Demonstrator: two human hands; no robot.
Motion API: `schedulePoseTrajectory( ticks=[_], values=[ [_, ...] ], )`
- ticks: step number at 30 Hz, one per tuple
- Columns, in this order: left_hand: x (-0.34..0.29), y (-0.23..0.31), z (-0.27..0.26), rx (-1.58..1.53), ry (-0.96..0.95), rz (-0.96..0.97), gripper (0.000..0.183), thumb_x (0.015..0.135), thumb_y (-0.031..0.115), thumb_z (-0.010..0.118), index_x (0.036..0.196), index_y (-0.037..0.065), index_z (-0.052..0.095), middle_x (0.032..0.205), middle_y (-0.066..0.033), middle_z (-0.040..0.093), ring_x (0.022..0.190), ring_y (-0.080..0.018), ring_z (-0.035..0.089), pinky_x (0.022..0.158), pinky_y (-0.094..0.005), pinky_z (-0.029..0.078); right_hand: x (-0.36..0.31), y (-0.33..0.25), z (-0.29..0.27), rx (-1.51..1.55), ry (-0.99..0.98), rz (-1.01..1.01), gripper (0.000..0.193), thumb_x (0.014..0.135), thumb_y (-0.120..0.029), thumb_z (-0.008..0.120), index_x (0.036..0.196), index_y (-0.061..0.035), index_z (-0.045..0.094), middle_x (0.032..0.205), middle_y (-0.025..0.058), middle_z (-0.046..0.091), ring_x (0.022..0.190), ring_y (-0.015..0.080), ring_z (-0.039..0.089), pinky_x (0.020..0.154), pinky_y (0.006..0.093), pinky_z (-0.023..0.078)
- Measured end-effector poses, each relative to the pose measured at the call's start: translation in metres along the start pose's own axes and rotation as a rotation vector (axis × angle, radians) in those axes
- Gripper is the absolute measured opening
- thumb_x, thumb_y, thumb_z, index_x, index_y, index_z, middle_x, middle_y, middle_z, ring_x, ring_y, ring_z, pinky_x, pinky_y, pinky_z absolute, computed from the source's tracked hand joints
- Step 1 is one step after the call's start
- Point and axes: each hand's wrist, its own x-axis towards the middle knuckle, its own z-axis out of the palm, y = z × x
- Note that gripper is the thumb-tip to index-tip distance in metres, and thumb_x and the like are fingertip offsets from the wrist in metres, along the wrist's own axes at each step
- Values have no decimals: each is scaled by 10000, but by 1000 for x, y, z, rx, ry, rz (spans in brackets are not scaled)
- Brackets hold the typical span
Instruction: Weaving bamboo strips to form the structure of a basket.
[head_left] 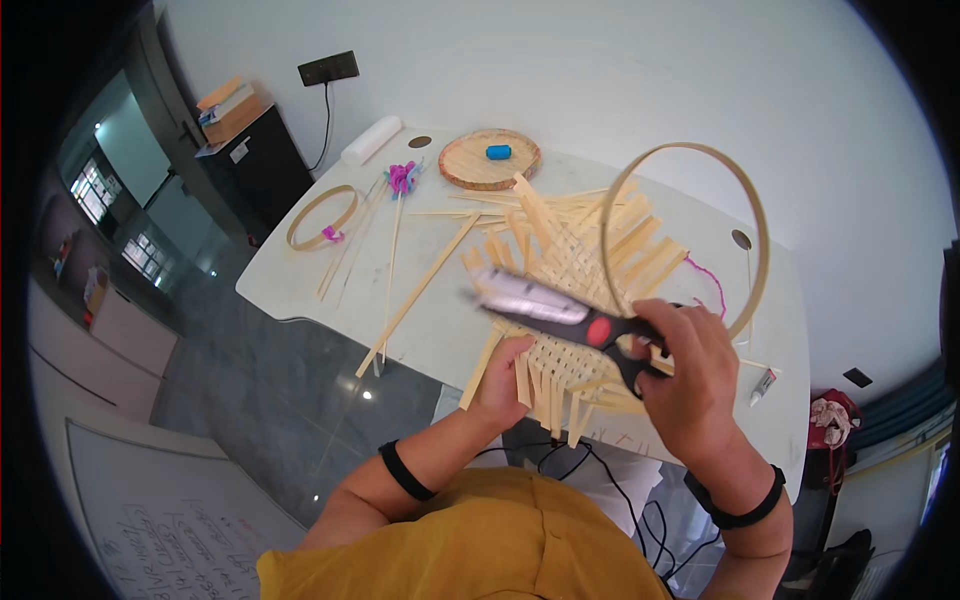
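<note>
Right hand: the right hand has its fingers closed around the handles of the scissors, which are black with a red pivot.
Scissors: raised above the mat, blades pointing to the left; they are blurred, so whether they are parted cannot be told.
Left hand: the left hand grips the near left edge of the mat, thumb on top; the other fingers are mostly hidden.
Mat: the woven mat of pale strips lies over the near and middle part of the table, loose strip ends fanning out; the scissors cover part of it.
Big hoop: the big hoop shows behind the right hand, overlapping the mat in view; what supports it cannot be told.
Table, left: a small hoop with a pink tuft, a purple flower on a stick, and a long strip lying slantwise.
Table, back: a white roll, and a round tray with a blue spool on it.
Table, right: a pink cord, and a small tube near the edge.
</note>
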Motion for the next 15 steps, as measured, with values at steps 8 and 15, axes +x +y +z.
schedulePoseTrajectory(
  ticks=[8, 15],
  values=[
    [-5, 4, 4, 13, -159, 103, 411, 787, 259, 636, 1090, -3, 545, 1122, -206, 595, 1042, -317, 613, 903, -423, 509, -4, -25, 23, 422, -270, 88, 398, 658, 84, 708, 1009, -67, 598, 814, 100, 614, 669, 220, 614, 614, 302, 497],
    [3, 6, -7, 44, -57, 88, 409, 937, 302, 392, 1149, 3, 573, 1098, -107, 649, 1007, -223, 627, 904, -357, 488, -2, -17, 24, 450, -244, 197, 498, 603, 124, 701, 1040, -78, 573, 837, 91, 618, 736, 241, 630, 659, 323, 512]
  ],
)
